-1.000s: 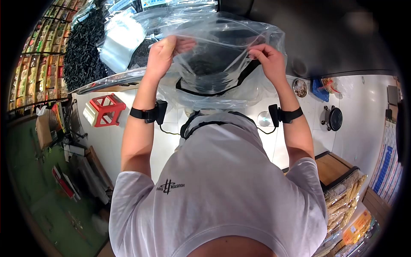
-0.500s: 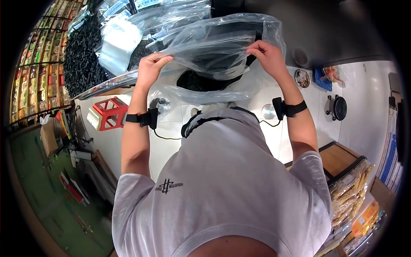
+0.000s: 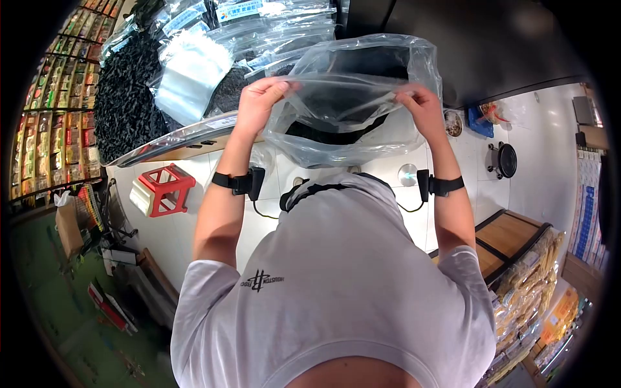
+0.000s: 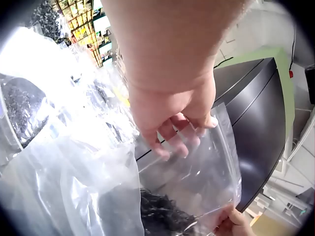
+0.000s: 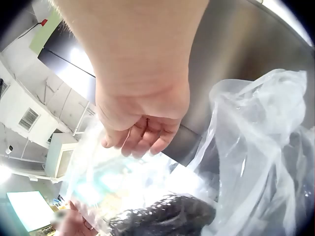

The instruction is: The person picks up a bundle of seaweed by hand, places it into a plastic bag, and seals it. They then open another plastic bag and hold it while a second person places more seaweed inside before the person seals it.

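A clear plastic bag [image 3: 339, 90] is stretched between both hands, its upper edge nearly straight. My left hand [image 3: 259, 107] pinches its left corner between thumb and fingers. Opposite, my right hand [image 3: 424, 111] grips the right corner with curled fingers. In the left wrist view dark shredded pieces [image 4: 165, 211] show at the lower part of the bag. Below and behind it gapes a large translucent sack [image 3: 362, 155], its mouth wide, with black stuff [image 3: 333, 134] visible inside.
To the left are a heap of black dried pieces [image 3: 126, 97], a stack of clear bags [image 3: 194, 74] and several packed zip bags [image 3: 291, 29]. A black surface [image 3: 498, 58] lies at the right. On the floor stand a red stool [image 3: 169, 191] and a black wheeled stand [image 3: 504, 160].
The bag's upper edge, bunched in folds half a second ago, is now drawn straighter between the hands. Both hands keep their hold; the left thumb now presses on the corner. The head view has shifted slightly.
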`<action>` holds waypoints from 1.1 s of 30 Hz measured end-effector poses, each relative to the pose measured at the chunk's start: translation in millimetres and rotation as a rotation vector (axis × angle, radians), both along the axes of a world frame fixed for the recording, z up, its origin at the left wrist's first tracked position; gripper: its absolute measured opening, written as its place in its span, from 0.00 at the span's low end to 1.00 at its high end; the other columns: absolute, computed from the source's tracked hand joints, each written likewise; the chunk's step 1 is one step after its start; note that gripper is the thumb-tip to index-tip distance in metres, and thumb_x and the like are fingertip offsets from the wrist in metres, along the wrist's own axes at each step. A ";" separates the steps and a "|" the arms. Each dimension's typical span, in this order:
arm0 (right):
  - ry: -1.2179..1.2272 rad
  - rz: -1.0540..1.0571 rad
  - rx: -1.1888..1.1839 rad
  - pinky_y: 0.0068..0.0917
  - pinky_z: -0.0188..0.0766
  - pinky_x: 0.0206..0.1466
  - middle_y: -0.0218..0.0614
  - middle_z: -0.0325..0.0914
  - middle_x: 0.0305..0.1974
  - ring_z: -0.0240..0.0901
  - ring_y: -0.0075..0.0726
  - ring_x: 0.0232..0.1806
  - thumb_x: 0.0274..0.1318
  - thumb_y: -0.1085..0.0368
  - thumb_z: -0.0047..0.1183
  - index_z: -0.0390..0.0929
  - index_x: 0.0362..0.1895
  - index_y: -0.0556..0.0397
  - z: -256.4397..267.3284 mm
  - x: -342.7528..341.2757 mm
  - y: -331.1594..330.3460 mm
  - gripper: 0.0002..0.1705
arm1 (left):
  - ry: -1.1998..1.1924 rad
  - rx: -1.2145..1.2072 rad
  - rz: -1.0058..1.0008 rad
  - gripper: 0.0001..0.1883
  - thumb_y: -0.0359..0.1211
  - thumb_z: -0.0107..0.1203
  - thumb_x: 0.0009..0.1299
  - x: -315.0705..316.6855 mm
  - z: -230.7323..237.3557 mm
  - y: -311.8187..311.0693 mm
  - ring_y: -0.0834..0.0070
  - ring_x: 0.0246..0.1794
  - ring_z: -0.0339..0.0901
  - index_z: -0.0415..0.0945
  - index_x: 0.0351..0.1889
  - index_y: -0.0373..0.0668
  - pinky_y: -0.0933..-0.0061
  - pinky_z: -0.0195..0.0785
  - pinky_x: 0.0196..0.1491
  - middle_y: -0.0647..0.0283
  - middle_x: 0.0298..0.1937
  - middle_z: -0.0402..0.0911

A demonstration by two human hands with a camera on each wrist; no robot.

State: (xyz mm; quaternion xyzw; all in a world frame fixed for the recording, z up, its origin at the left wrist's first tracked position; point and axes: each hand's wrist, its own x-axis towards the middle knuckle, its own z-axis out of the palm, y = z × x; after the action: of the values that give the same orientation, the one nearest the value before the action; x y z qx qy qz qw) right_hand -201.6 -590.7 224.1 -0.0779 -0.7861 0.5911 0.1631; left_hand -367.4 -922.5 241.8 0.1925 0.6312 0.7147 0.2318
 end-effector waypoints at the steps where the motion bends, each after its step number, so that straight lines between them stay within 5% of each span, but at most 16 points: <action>1: 0.041 -0.031 0.017 0.19 0.69 0.40 0.28 0.85 0.34 0.75 0.18 0.36 0.59 0.65 0.62 0.85 0.38 0.55 2.6 3.0 -5.7 0.07 | -0.003 0.021 -0.031 0.09 0.30 0.58 0.73 -0.5 -0.1 -0.6 0.73 0.48 0.83 0.85 0.43 0.33 0.72 0.72 0.56 0.56 0.45 0.88; 6: -0.124 -0.075 0.122 0.22 0.71 0.46 0.31 0.84 0.35 0.78 0.24 0.38 0.60 0.67 0.60 0.83 0.39 0.57 0.5 21.2 -16.3 0.06 | 0.104 -0.027 -0.074 0.08 0.30 0.59 0.73 -7.7 -13.0 -14.8 0.74 0.47 0.83 0.85 0.41 0.34 0.72 0.73 0.56 0.57 0.43 0.88; 14: -0.267 0.002 -0.253 0.23 0.74 0.46 0.35 0.84 0.33 0.79 0.26 0.36 0.60 0.69 0.60 0.82 0.39 0.60 -12.0 40.4 -17.0 0.07 | 0.008 0.049 -0.268 0.06 0.29 0.58 0.73 2.0 -25.6 -13.4 0.77 0.44 0.82 0.84 0.38 0.36 0.76 0.72 0.50 0.60 0.39 0.88; 21: -0.372 0.063 -0.138 0.24 0.71 0.49 0.32 0.83 0.37 0.77 0.24 0.41 0.56 0.67 0.66 0.82 0.42 0.56 12.8 40.9 -13.9 0.11 | 0.012 0.008 -0.210 0.09 0.33 0.61 0.71 28.7 -15.2 -0.4 0.81 0.37 0.83 0.85 0.40 0.36 0.81 0.74 0.43 0.64 0.35 0.88; 24: -0.181 -0.129 0.199 0.29 0.70 0.56 0.36 0.83 0.44 0.76 0.32 0.49 0.50 0.65 0.70 0.82 0.45 0.55 31.4 29.5 -35.8 0.17 | 0.011 -0.008 -0.204 0.08 0.34 0.63 0.70 37.3 -8.0 1.0 0.83 0.35 0.82 0.86 0.37 0.37 0.81 0.73 0.40 0.65 0.34 0.88; 26: -0.020 -0.224 0.712 0.34 0.67 0.60 0.39 0.81 0.49 0.74 0.42 0.55 0.45 0.64 0.72 0.82 0.46 0.53 59.6 18.2 -61.4 0.21 | 0.030 -0.048 -0.213 0.08 0.33 0.64 0.69 47.8 -3.4 3.7 0.82 0.34 0.81 0.85 0.37 0.37 0.80 0.72 0.39 0.63 0.33 0.87; 29: -0.078 0.099 0.730 0.35 0.66 0.60 0.40 0.81 0.45 0.74 0.47 0.53 0.43 0.62 0.73 0.83 0.45 0.55 82.7 3.6 -92.3 0.23 | 0.167 -0.195 -0.210 0.10 0.36 0.67 0.66 59.7 13.6 4.2 0.82 0.31 0.80 0.86 0.36 0.38 0.79 0.71 0.37 0.63 0.32 0.87; 33: -0.235 0.331 0.495 0.27 0.70 0.50 0.37 0.82 0.36 0.77 0.37 0.42 0.49 0.68 0.68 0.83 0.37 0.57 83.6 -18.0 -120.8 0.11 | 0.174 -0.113 -0.171 0.11 0.37 0.69 0.63 63.5 8.6 5.2 0.80 0.28 0.80 0.86 0.35 0.39 0.77 0.71 0.35 0.62 0.29 0.86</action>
State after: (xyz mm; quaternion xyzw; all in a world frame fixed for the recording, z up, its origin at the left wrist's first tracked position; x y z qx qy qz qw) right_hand -219.5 -711.6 307.7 0.0252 -0.9215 0.3873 -0.0131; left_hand -303.9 -917.4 250.3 0.2936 0.6695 0.6362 0.2468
